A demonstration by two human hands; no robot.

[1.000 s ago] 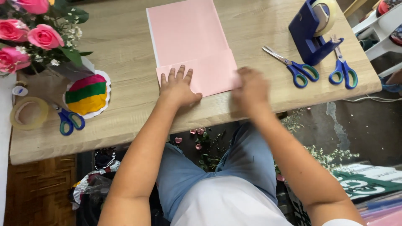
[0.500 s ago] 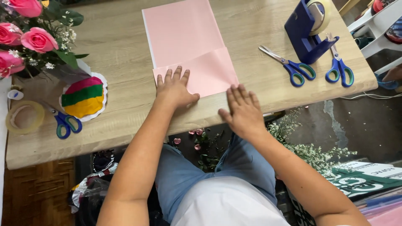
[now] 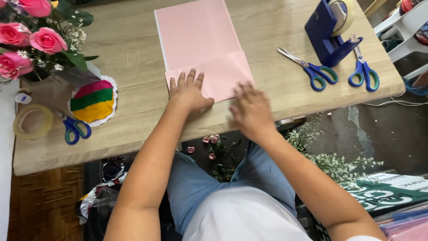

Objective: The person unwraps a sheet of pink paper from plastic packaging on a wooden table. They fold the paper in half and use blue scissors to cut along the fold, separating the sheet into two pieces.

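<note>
Looking down from the head camera, the view showed a pink paper sheet [image 3: 198, 42] lying on the wooden tabletop [image 3: 129, 67], its near edge folded up into a slanted flap [image 3: 218, 73].

The left hand [image 3: 188, 93] lay flat on the flap's left corner, fingers [image 3: 187, 79] spread and holding nothing, just pinning the paper down. The right hand [image 3: 252, 109] was blurred near the tabletop's front edge, its fingertips at the flap's lower right corner; its fingers looked loosely spread and empty.

Against the two earlier pictures, the left hand had kept its place on the fold, while the right hand had changed: a second before it sat bunched on the flap, half a second before it lay flat and off the paper, and now it had come back toward the flap's corner. That read, as a judgement, like a crease being smoothed in repeated passes, with the fold already made.

Around the work stood a blue tape dispenser [image 3: 327, 33], two pairs of blue-handled scissors [image 3: 312, 69] [image 3: 363, 71] to the right, and to the left pink roses [image 3: 33, 38], a striped paper disc [image 3: 92, 101], a third pair of scissors [image 3: 73, 129] and a tape roll [image 3: 32, 121].
</note>
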